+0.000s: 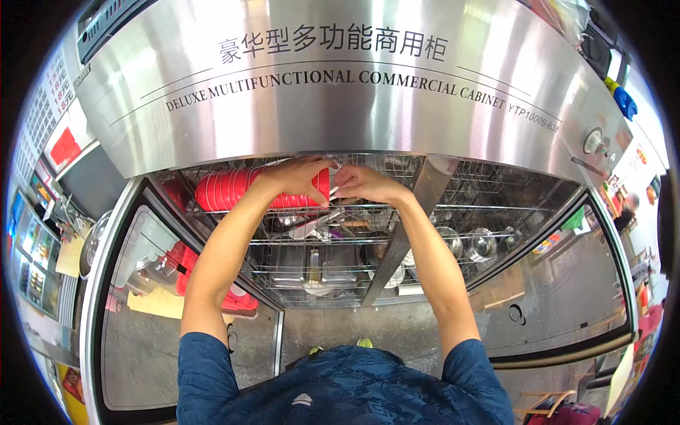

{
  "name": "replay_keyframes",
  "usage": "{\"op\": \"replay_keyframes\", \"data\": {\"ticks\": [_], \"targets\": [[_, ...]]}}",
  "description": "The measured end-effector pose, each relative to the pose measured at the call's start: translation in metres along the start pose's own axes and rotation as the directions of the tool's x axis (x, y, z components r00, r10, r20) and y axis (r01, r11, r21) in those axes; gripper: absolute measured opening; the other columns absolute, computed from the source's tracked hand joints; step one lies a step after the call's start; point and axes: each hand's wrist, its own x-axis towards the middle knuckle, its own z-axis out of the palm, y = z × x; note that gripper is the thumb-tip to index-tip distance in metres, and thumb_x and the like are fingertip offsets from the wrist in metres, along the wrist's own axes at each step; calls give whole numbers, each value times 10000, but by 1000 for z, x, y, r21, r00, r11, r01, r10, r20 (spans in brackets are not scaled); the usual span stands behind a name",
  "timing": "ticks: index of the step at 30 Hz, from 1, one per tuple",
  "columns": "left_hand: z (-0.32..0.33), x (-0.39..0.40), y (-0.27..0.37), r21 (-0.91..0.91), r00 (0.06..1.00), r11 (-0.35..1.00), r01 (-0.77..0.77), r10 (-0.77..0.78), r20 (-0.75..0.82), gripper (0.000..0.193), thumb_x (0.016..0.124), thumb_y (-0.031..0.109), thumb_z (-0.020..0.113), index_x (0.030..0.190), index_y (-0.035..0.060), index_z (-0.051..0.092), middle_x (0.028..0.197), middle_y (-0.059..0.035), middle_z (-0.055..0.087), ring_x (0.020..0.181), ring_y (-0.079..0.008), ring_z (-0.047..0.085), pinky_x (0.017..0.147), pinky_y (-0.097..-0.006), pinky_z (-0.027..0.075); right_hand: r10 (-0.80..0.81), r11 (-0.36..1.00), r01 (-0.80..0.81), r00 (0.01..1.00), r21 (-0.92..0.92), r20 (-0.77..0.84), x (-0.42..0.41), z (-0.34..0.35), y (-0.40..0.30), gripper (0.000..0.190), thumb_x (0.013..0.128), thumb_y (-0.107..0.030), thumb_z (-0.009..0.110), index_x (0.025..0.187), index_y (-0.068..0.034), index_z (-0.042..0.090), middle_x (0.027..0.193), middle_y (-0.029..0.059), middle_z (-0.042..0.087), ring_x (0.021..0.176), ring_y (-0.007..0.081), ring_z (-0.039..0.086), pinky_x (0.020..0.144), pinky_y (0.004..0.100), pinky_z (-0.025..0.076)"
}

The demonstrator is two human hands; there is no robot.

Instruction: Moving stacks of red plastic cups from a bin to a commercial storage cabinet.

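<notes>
A row of nested red bowls [228, 189] lies on its side on the upper wire shelf of a stainless steel cabinet. My left hand [297, 178] grips the right end of this stack, fingers over the top and thumb low at the rim of the last bowl [322, 186]. Just right of that rim is my right hand [366, 183], its fingers bent toward the bowl's mouth. Something pale shows between the two hands, too small to make out. Whether my right fingers hold it is not clear.
Both glass doors, left [143, 319] and right [563, 287], stand swung out. A metal upright [406, 234] divides the cabinet front. Lower wire racks hold utensils [319, 226], rectangular metal pans [340, 268] and metal bowls [481, 244]. The cabinet's steel header [340, 119] overhangs my hands.
</notes>
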Motion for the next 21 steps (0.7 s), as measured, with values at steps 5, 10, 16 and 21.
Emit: {"op": "replay_keyframes", "data": {"ticks": [5, 10, 16, 21], "targets": [[-7, -11, 5, 44, 999, 998, 50, -51, 13, 1056, 709, 632, 867, 1530, 103, 467, 1503, -258, 494, 1400, -430, 481, 1161, -487, 412, -94, 989, 70, 976, -128, -195, -29, 15, -29, 398, 941, -137, 767, 1260, 16, 584, 1213, 112, 647, 1160, 242, 659, 972, 349, 559], [-4, -4, 9, 11, 997, 1000, 14, -13, -81, 1032, 749, 564, 865, 1538, 43, 451, 1522, -269, 491, 1427, -406, 466, 1179, -463, 393, -153, 986, 123, 937, -115, -315, -51, 20, -28, 418, 900, -140, 775, 1250, 7, 600, 1230, 121, 666, 1118, 236, 682, 955, 366, 551], [-6, -7, 25, 60, 993, 992, 115, -112, -40, 1031, 742, 519, 883, 1536, 24, 450, 1513, -274, 506, 1414, -402, 487, 1175, -462, 402, -210, 977, 191, 931, -92, -300, -74, 25, -30, 413, 921, -128, 758, 1272, 6, 585, 1258, 128, 642, 1164, 248, 670, 972, 385, 552], [-4, -3, 12, 69, 996, 994, 90, -89, -8, 1096, 711, 618, 876, 1536, 40, 447, 1512, -261, 508, 1414, -407, 482, 1177, -483, 400, -209, 978, 209, 938, -31, -277, -92, 24, -34, 400, 931, -79, 744, 1287, -2, 579, 1274, 124, 620, 1203, 256, 656, 1007, 392, 553]]}}
